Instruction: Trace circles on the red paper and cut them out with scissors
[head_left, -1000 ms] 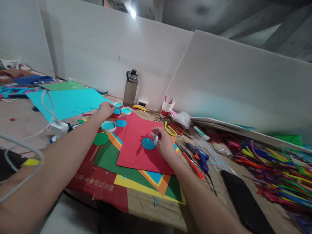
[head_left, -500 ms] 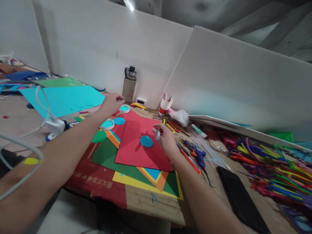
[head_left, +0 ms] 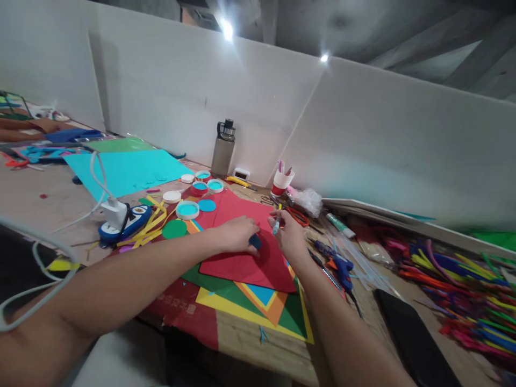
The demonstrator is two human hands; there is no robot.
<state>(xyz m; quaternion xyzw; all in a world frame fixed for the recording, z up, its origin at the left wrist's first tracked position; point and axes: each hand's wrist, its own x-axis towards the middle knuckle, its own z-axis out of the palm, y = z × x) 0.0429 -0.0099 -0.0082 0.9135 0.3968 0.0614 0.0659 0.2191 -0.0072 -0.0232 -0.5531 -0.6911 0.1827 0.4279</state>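
My left hand [head_left: 237, 235] is over the red sheet [head_left: 242, 269], its fingers closed on the edge of a blue disc [head_left: 255, 242], which looks dark and partly hidden by the hand. Just right of it, my right hand [head_left: 291, 232] grips a short pale pen [head_left: 276, 224] held upright between thumb and fingers. Beneath the red sheet lie green [head_left: 292, 312], orange and yellow sheets. A green disc [head_left: 174, 229] and another blue disc [head_left: 207, 206] rest left of the red sheet, near a white ring-shaped lid [head_left: 187, 210] with blue inside.
A blue power strip [head_left: 124, 223] with a white plug sits left. Behind stand a bottle [head_left: 223, 150] and a cup of pens [head_left: 282, 180]. To the right are a blue glue gun [head_left: 342, 266], a cutter, a black phone [head_left: 411, 333] and many coloured pipe cleaners [head_left: 463, 301].
My left hand has come from the ring-shaped lids at the back to the blue disc on the red sheet and closed on it. My right hand still holds the pen. The view has shifted slightly.
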